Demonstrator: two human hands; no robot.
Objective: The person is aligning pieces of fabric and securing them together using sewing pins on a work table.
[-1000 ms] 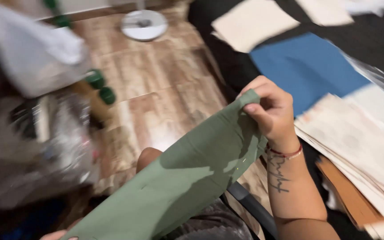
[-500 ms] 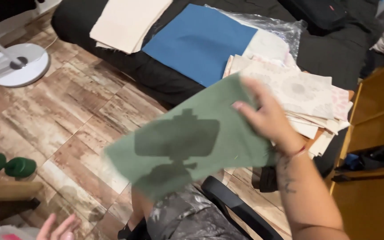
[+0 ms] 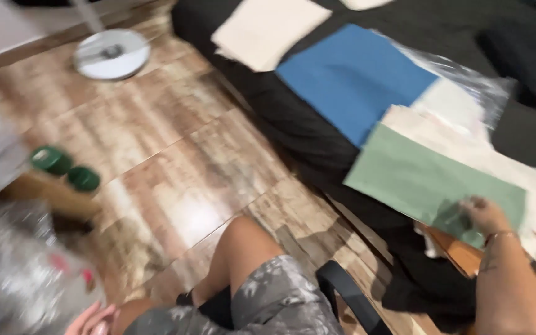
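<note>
We see the green cloth flat on the pale cloth stack, its left corner overhanging the black bed edge — bare wood floor alongside. The right hand presses it, fingers loose; the left hand rests open at the knee.

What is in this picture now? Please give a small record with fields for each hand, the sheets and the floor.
right hand: right hand rests on the flat green fabric sheet, its fingers pressing the near edge
left hand: left hand low at the picture's edge, beside the knee, holding nothing visible
green sheet: lies on top of a stack of pale cream sheets
other sheets: flat blue fabric sheet and a folded cream cloth on the black surface
floor: wood-pattern tiles, round white stand base, two green round caps
</note>
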